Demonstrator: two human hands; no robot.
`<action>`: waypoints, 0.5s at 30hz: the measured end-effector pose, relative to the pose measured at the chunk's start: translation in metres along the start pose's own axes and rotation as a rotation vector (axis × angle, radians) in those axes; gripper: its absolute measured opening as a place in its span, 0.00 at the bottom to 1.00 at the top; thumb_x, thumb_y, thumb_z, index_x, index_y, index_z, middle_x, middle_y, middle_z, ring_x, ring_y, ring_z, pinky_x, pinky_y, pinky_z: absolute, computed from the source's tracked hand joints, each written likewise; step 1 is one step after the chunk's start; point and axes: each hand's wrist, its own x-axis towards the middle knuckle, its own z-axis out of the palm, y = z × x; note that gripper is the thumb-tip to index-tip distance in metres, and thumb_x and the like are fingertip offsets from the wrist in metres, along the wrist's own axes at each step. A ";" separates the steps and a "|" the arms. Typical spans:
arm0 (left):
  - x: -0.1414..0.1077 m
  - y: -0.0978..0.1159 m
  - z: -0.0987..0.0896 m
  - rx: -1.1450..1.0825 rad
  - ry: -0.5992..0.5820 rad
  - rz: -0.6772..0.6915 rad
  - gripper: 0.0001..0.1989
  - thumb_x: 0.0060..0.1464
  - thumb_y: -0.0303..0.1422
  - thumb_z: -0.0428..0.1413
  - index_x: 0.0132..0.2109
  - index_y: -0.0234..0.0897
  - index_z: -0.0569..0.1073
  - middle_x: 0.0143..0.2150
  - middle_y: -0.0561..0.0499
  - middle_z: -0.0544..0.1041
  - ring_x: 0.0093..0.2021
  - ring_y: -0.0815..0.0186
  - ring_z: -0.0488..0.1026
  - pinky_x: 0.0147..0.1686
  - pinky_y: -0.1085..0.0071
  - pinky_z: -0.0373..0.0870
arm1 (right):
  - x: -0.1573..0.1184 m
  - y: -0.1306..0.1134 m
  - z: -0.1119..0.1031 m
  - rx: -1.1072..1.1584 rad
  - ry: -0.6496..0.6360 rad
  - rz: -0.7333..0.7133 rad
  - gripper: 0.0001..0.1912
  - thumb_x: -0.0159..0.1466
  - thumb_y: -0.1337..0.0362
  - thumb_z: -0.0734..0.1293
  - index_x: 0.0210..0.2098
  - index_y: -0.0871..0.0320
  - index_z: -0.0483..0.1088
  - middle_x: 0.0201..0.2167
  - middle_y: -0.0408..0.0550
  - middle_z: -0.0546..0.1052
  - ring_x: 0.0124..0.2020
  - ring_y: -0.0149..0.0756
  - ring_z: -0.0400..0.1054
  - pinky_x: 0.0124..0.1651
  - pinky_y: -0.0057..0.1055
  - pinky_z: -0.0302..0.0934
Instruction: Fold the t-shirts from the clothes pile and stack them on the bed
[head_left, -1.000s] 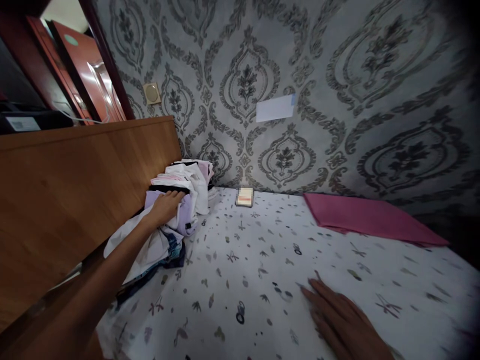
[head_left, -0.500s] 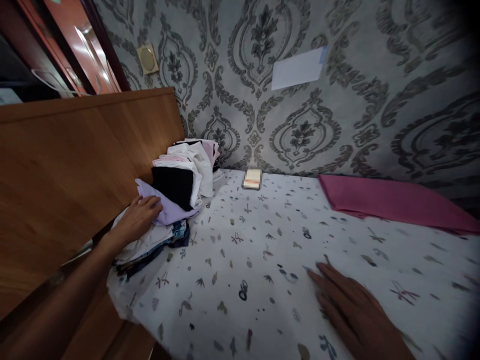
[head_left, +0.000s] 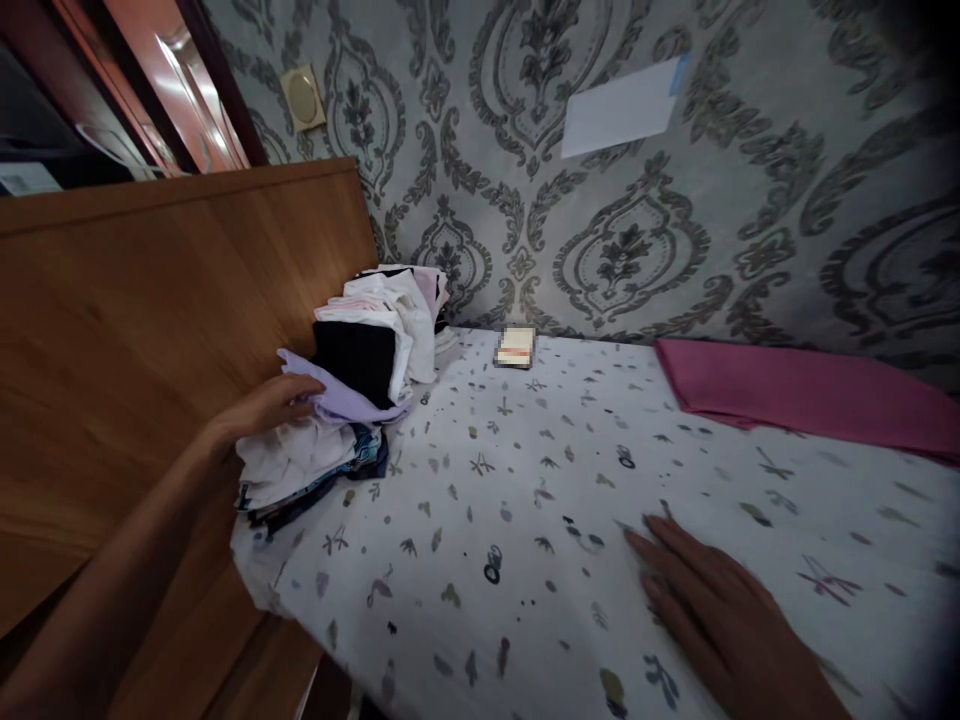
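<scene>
On the left, my left hand (head_left: 279, 402) is at the near edge of a lavender folded garment (head_left: 346, 398), with the fingers curled over it and the thumb partly hidden. That garment leans against a black folded garment (head_left: 356, 358). Just below my left hand lies a white folded garment (head_left: 296, 460), on top of dark blue patterned clothes (head_left: 367, 455). My right hand (head_left: 712, 600) rests palm down on the patterned bedsheet (head_left: 540, 480), fingers stretched out and holding nothing.
A wooden headboard (head_left: 172, 290) rises behind the clothes. White and pink folded clothes (head_left: 401, 310) are stacked toward the wall. A small blurred box (head_left: 515, 347) sits by the wallpapered wall, and a folded pink cloth (head_left: 795, 395) lies at the right.
My left hand has gone from lying flat over the lavender garment to curling its fingers at the edge. The view has shifted slightly. My right hand stays on the sheet.
</scene>
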 end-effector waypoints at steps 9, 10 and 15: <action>0.050 0.005 -0.018 -0.360 0.181 -0.142 0.16 0.51 0.47 0.53 0.37 0.38 0.68 0.32 0.53 0.68 0.29 0.65 0.67 0.22 0.72 0.66 | 0.001 0.003 0.004 -0.016 0.015 0.008 0.29 0.71 0.46 0.52 0.58 0.51 0.73 0.62 0.51 0.72 0.62 0.51 0.67 0.60 0.53 0.65; 0.053 0.004 -0.019 -0.399 0.202 -0.158 0.16 0.50 0.47 0.54 0.37 0.38 0.69 0.32 0.52 0.67 0.30 0.65 0.67 0.22 0.72 0.67 | 0.002 0.002 0.001 -0.014 -0.004 0.009 0.29 0.71 0.46 0.52 0.58 0.51 0.74 0.62 0.51 0.72 0.62 0.50 0.67 0.61 0.53 0.65; 0.056 0.001 -0.029 -0.509 0.368 -0.177 0.15 0.48 0.43 0.56 0.38 0.37 0.69 0.35 0.51 0.68 0.34 0.63 0.69 0.26 0.68 0.76 | 0.005 0.000 -0.009 -0.014 -0.054 0.012 0.29 0.71 0.45 0.53 0.58 0.51 0.74 0.63 0.50 0.71 0.62 0.49 0.66 0.61 0.52 0.65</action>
